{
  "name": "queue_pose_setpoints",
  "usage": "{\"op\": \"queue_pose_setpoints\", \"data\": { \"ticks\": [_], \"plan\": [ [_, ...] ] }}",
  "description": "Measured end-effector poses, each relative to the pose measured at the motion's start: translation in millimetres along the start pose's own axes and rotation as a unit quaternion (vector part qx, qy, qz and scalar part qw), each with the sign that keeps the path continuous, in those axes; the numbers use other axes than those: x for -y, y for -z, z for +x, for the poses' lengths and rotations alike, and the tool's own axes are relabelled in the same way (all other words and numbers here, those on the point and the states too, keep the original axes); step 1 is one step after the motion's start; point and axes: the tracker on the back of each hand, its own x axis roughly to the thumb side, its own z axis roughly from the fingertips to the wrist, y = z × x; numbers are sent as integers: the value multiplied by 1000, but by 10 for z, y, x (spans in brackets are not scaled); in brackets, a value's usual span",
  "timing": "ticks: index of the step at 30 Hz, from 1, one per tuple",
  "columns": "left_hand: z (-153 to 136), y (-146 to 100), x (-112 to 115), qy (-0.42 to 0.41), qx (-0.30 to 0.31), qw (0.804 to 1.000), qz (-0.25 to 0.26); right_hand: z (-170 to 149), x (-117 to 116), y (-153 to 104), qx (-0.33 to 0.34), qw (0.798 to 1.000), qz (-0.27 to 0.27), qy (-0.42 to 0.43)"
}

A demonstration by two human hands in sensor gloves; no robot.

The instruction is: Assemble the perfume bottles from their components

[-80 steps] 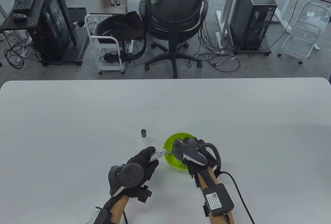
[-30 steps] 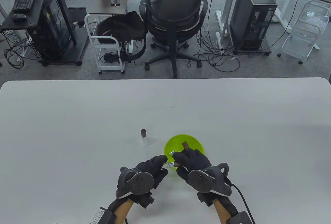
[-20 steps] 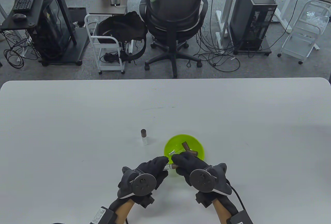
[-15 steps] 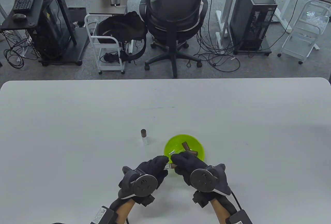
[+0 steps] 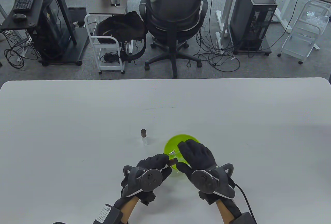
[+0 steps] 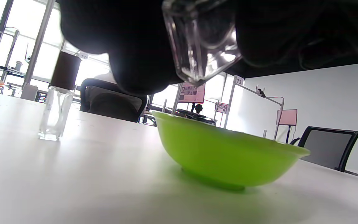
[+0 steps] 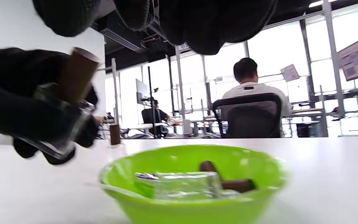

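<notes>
The small clear bottle (image 7: 56, 124), already wearing a brown cap (image 7: 76, 74), sits tilted in the left hand (image 5: 152, 168), just in front of the near rim of the green bowl (image 5: 169, 143) and raised off the white table (image 5: 77, 120). The left fingers are curled round its glass body, which the left wrist view shows as a thick-walled square base (image 6: 202, 40) poking out between the dark fingers. It looks light and rigid, and smooth glass is likely to be slippery in a fabric glove and would chip or break if dropped, so the flat sides of the body seem the safest place to hold, leaving the cap free for pressing or twisting. The right hand (image 5: 197, 156) hovers over the bowl with its fingers spread and fairly straight, holding nothing that can be seen. In the bowl lie a clear glass bottle body (image 7: 185, 185) and at least one more brown cap (image 7: 228, 183). A finished bottle (image 5: 144, 137) stands upright on the table to the left of the bowl, apart from it. Whether the held cap is fully seated cannot be told: the joint is blurred and partly covered by fingers, and the right hand covers much of the bowl from above.
</notes>
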Motion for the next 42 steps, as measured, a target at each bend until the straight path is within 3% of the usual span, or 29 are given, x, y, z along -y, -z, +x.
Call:
{"op": "queue_pose_setpoints", "data": {
  "ticks": [2,7,10,13,18,22,27,32,42],
  "plan": [
    [-79,-15,-60,-9,-22,1000,20,-241,-58,-79,-38,998,36,-35],
    [-273,-5,-228,-21,-77,994,73,-668,-343,-294,-106,990,89,-17],
    [-427,32,-360,0,-130,989,64,-754,-419,-325,-124,984,125,-39],
    [-615,33,-456,-13,-161,978,131,-753,-427,-299,-133,983,125,-31],
    [-981,68,-457,-20,-245,955,168,-712,-405,-277,-137,983,118,-12],
    [-1230,217,-284,-27,-312,941,130,-694,-411,-278,-137,984,117,-13],
    [-1351,422,-102,27,-368,926,77,-714,-434,-293,-137,984,116,-18],
    [-1367,573,33,73,-389,917,39,-725,-442,-313,-135,984,113,-19],
    [-1422,652,190,105,-420,901,1,-729,-453,-325,-134,985,106,-16]
  ]
}}
